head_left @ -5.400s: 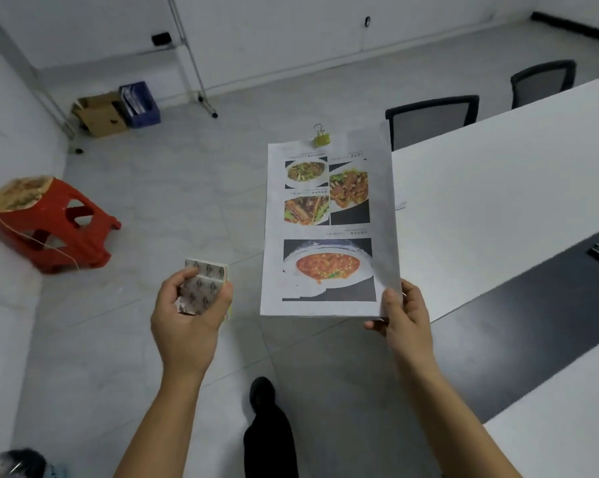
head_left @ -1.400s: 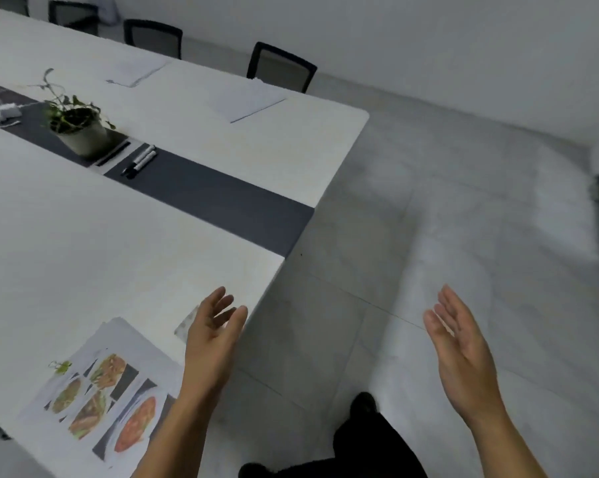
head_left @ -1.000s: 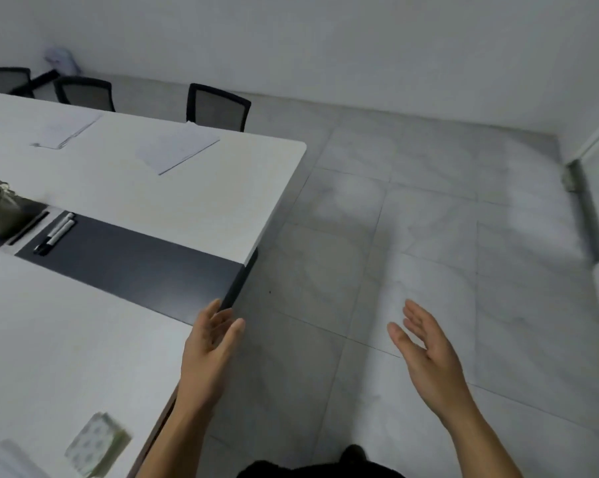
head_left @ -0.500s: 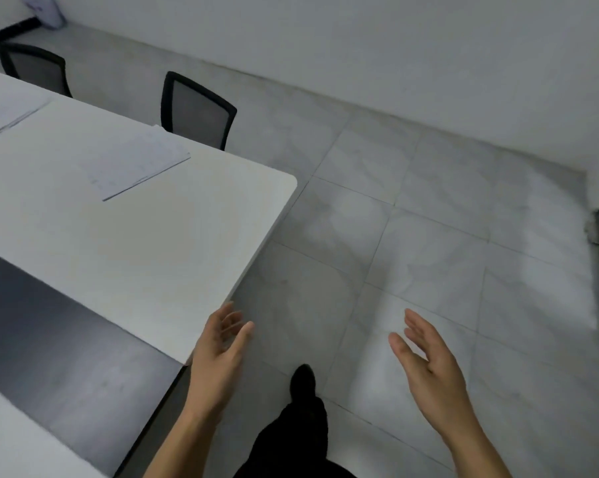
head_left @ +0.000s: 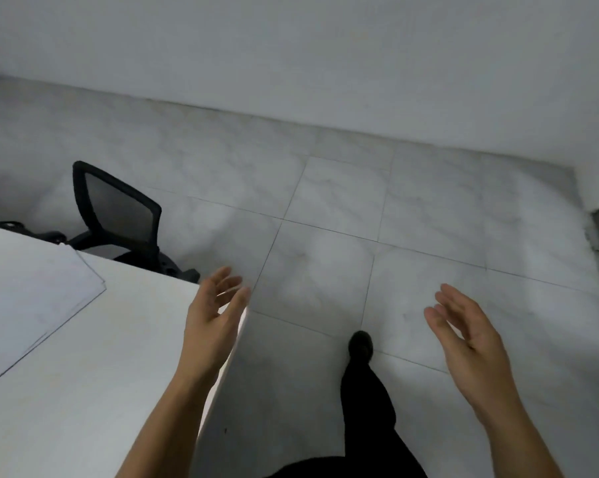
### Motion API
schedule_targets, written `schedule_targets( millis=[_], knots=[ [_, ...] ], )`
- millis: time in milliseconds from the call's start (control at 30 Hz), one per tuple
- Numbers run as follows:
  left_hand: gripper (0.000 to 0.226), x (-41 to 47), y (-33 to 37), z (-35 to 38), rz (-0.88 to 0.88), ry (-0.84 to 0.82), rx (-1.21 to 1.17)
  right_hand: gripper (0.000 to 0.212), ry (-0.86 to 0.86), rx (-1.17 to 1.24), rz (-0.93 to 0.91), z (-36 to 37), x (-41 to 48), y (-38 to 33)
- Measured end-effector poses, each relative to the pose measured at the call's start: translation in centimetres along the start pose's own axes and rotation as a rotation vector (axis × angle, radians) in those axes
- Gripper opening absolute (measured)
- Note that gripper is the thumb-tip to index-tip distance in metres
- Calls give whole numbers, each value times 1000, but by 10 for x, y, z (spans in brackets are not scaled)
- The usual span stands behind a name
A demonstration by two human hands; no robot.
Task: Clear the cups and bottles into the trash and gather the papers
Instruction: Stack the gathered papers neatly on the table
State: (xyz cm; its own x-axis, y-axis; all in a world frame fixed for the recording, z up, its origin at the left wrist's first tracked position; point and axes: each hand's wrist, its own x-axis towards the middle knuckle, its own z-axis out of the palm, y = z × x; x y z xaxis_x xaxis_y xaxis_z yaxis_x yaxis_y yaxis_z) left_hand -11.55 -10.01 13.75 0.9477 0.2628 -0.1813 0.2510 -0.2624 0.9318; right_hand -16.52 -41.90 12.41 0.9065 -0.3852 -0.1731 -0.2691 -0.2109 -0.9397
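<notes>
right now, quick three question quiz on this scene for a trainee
1. True or false: the left hand grips a sheet.
2. Where do the papers lie? A: on the floor. B: on the white table. C: on a stool.
3. In one word: which black piece of furniture stands just beyond the table's far edge?

Key:
1. False; its fingers are spread and it holds nothing.
2. B
3. The chair.
</notes>
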Motion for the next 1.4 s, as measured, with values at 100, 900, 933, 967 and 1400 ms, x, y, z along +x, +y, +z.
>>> schedule_targets(
  millis=[100, 900, 933, 967, 1400],
  knots=[
    [46, 65, 8, 36, -64, 47, -46, 43, -63, -16, 16, 21, 94, -4],
    [37, 543, 95, -28, -183, 807, -308, 47, -783, -215, -280, 445, 611, -290],
    [38, 561, 99, -40, -182, 817, -301, 46, -797, -211, -282, 465, 622, -300],
    [38, 578, 104, -50, -181, 827, -293, 45, -808, -206, -281, 485, 631, -309],
    [36, 770, 82, -156, -403, 1262, -347, 43, -1238, -298, -321, 841, 733, -377]
  ],
)
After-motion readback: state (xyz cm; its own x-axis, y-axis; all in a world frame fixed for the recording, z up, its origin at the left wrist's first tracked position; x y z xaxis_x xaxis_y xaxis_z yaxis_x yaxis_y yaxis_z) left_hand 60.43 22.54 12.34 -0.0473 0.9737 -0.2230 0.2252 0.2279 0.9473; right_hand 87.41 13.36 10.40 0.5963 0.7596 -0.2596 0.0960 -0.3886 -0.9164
